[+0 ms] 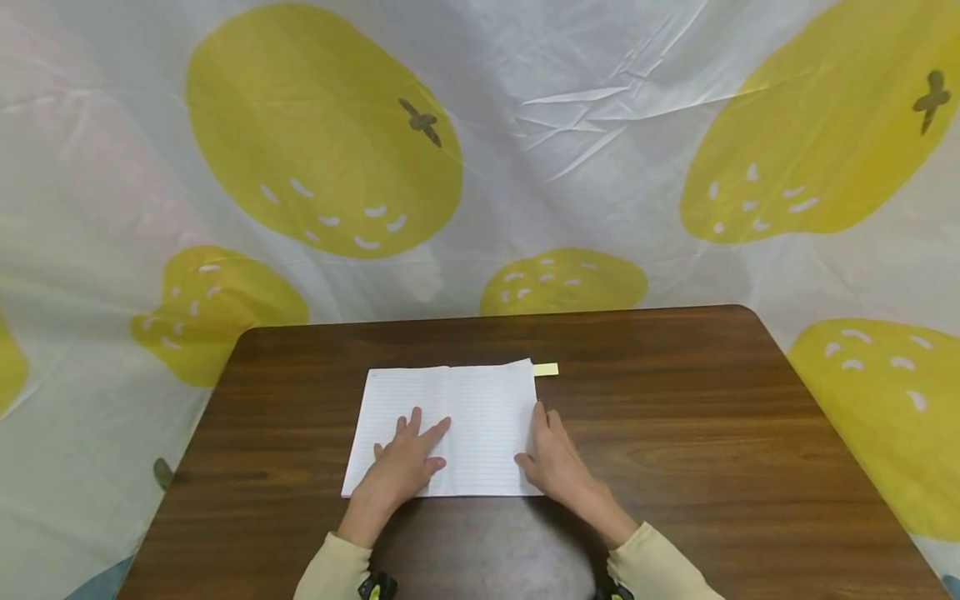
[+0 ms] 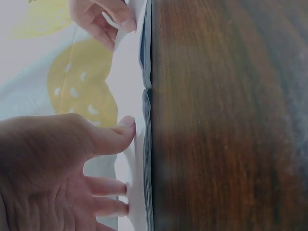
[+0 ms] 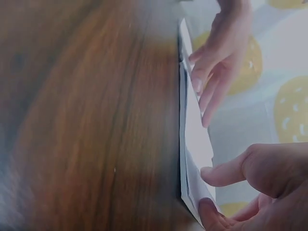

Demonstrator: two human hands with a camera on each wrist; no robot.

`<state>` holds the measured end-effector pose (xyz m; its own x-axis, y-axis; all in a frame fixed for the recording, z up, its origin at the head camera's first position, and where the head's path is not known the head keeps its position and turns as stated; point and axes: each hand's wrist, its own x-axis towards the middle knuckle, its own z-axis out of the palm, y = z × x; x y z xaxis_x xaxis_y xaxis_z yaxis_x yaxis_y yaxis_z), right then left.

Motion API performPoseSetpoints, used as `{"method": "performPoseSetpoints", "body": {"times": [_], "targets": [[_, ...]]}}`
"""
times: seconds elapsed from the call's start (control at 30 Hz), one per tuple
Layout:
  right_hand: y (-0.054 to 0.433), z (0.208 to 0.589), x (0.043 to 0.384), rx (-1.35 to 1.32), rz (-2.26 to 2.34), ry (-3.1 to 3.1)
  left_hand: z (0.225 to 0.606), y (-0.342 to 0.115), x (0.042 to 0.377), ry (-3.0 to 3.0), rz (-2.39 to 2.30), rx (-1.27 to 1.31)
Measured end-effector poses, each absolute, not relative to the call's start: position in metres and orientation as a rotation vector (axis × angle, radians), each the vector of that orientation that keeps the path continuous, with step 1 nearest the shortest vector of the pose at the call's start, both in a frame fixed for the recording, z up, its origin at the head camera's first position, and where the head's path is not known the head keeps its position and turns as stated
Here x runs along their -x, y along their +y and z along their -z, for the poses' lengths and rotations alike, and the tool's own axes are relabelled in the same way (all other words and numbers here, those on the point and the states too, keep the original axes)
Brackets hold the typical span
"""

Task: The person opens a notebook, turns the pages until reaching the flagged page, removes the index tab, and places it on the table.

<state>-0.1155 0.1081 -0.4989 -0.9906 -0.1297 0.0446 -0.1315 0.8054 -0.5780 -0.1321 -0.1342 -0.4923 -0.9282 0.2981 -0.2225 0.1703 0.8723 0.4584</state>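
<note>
A lined notebook (image 1: 487, 417) lies spread flat on the wooden table, its ruled pages blank. My left hand (image 1: 401, 467) rests on the left page with fingers spread, the fingertips pressing near the centre fold. At the right edge, my right hand (image 1: 555, 462) pinches a page, thumb on top and fingers at the outer side. In the left wrist view a page edge curls up between the right hand's (image 2: 103, 19) thumb and fingers. The right wrist view has the page (image 3: 195, 130) lifted slightly off the stack beneath. A yellow sticky tab (image 1: 547, 369) juts from the upper right edge.
The brown table (image 1: 712, 433) extends to both sides of the notebook. Behind it hangs a white curtain (image 1: 570, 167) printed with yellow fruit. Dark bands (image 1: 377, 586) are worn at the wrists, by the cream sleeves (image 1: 333, 567).
</note>
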Motion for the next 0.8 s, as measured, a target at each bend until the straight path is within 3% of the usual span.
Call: {"method": "performPoseSetpoints", "body": {"times": [0.5, 0.8], "targets": [[0.113, 0.508, 0.124, -0.063, -1.399, -2.803, 0.494, -0.134, 0.135, 2.752, -0.692, -0.296], [0.1, 0.508, 0.129, -0.124, -1.626, -2.716, 0.493, -0.132, 0.138, 2.744, -0.745, -0.224]]}}
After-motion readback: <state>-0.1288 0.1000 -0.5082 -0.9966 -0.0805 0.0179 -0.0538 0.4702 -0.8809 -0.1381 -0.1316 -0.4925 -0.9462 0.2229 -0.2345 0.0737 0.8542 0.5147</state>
